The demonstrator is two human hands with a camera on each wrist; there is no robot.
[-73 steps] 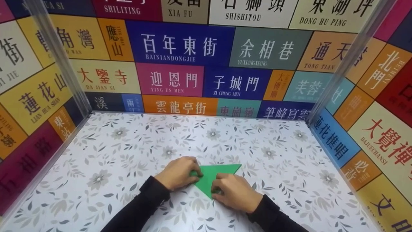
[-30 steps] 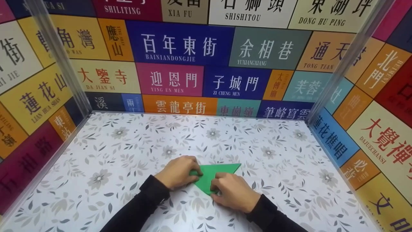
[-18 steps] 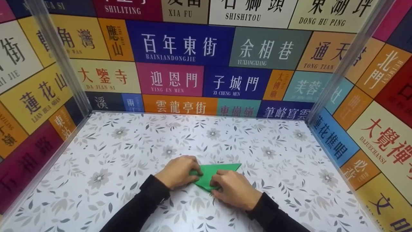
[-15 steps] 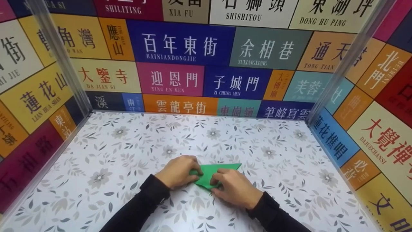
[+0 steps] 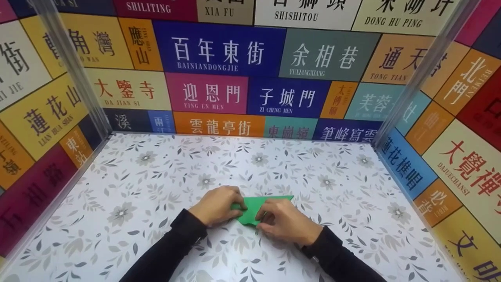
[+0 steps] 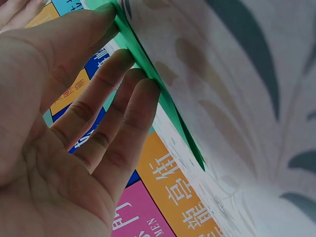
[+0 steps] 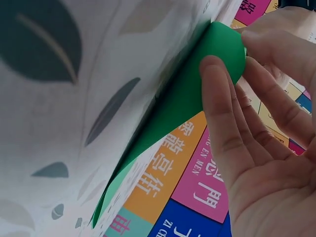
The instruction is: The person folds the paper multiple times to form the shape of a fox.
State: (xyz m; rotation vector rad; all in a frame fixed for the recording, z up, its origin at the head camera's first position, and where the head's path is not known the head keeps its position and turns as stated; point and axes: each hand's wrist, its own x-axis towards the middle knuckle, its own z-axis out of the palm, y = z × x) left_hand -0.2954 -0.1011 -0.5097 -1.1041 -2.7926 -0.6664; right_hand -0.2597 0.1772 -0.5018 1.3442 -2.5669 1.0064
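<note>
A folded green sheet of paper (image 5: pixel 250 211) lies on the patterned surface, its pointed corner reaching right behind my right hand. My left hand (image 5: pixel 217 205) holds its left end, fingers bent and thumb close to the index finger. In the left wrist view the fingertips of this hand (image 6: pixel 54 158) touch the paper (image 6: pixel 170 106) along its length. My right hand (image 5: pixel 289 223) pinches the near edge between thumb and fingers. The right wrist view shows the near part of the paper (image 7: pixel 177 94) curving up in a loose bend at the fingertips of this hand (image 7: pixel 274 182).
The white tabletop (image 5: pixel 176 250) carries a grey leaf and flower print. Colourful wall panels (image 5: pixel 219 51) with Chinese place names enclose it at the back and both sides, with clear corner strips (image 5: pixel 88 82) where they join. Both arms wear black sleeves (image 5: pixel 164 246).
My right hand has moved away from me, carrying the paper's near corner up and over, so less green shows in front. The left hand stays in place. The view has tipped slightly downward.
</note>
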